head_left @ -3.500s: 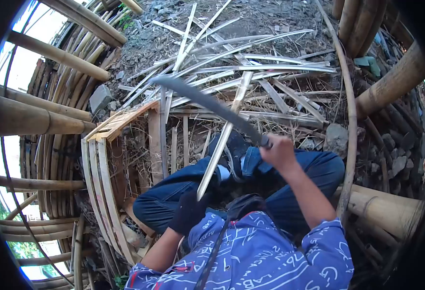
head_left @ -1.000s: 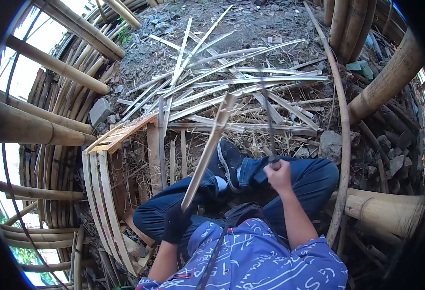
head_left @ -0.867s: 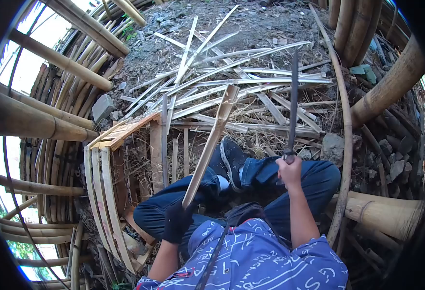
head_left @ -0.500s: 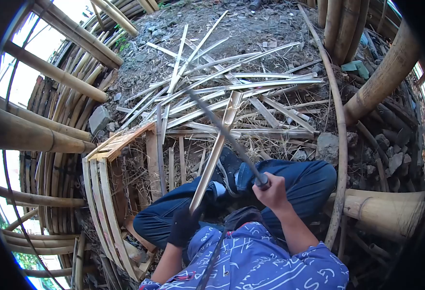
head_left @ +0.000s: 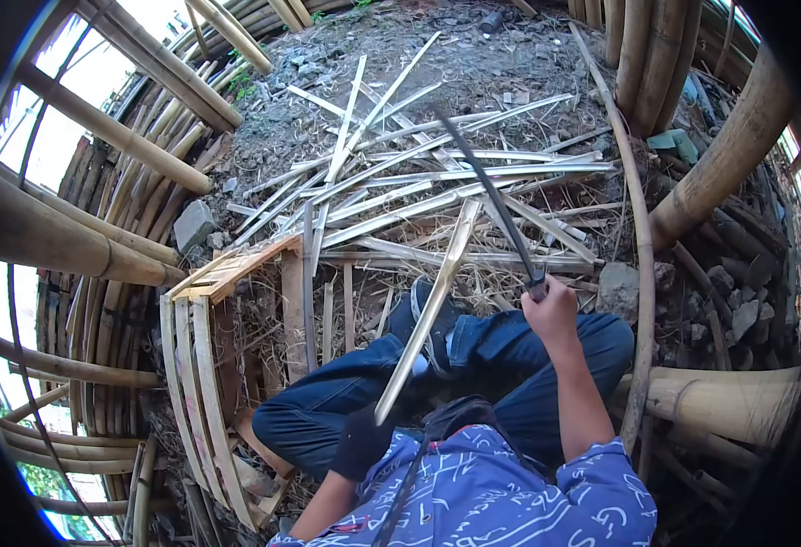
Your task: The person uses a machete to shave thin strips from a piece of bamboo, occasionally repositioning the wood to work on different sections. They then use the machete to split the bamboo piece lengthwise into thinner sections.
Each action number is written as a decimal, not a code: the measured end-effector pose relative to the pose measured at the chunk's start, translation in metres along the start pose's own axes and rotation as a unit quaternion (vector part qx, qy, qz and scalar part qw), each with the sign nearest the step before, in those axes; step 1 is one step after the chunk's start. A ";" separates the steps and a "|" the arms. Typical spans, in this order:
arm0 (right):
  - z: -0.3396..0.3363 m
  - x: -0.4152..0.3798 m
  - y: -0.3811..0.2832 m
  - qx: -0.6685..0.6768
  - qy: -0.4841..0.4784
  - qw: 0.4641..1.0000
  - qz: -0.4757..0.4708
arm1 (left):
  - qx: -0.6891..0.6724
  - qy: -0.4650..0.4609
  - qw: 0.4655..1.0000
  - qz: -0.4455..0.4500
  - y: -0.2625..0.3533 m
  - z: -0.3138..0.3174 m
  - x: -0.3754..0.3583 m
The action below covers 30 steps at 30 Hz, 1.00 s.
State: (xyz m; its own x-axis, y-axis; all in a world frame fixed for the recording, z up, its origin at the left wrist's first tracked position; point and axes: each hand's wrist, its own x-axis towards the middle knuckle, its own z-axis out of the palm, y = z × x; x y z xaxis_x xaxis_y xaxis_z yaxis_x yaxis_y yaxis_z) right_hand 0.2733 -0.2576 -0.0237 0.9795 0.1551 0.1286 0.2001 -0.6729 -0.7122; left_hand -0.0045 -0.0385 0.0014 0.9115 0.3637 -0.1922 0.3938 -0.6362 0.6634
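My left hand [head_left: 364, 444], in a black glove, is closed round the lower end of a split bamboo strip [head_left: 429, 314]. The strip slants up and away over my crossed legs. My bare right hand [head_left: 551, 312] grips the dark handle of a long machete [head_left: 499, 205]. Its blade points forward and to the left, to the right of the strip and apart from it in the view. Beyond my feet, a loose pile of split bamboo strips [head_left: 400, 214] lies crisscrossed on the ground.
A slatted wooden crate [head_left: 201, 383] stands at my left. Bamboo poles [head_left: 99, 251] flank the left side, with thick ones [head_left: 728, 150] at the right. A long thin pole [head_left: 633, 182] runs along my right. Stones [head_left: 617, 287] and rubble lie near my right knee.
The machete has lifted away from the strip it crossed in view, my right hand moving up and to the right. My left hand and the strip have shifted slightly right and down.
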 end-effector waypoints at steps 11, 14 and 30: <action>0.004 -0.067 -0.027 0.352 -0.096 0.919 0.151 | 0.049 0.003 0.990 -0.136 0.015 -0.023 0.010; -0.003 -0.066 -0.036 0.419 -0.120 0.870 0.231 | 0.010 0.013 0.986 -0.164 0.017 -0.026 0.009; -0.003 -0.090 -0.014 0.320 -0.194 0.898 0.233 | 0.196 0.087 0.973 0.080 -0.019 -0.018 -0.002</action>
State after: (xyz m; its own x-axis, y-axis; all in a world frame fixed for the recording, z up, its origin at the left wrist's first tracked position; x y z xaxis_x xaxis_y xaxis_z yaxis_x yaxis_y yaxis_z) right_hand 0.1825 -0.2643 -0.0228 0.8463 0.2894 -0.4474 -0.4049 -0.1964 -0.8930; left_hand -0.0155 -0.0152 0.0020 0.9443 0.3267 0.0399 0.2945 -0.8929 0.3406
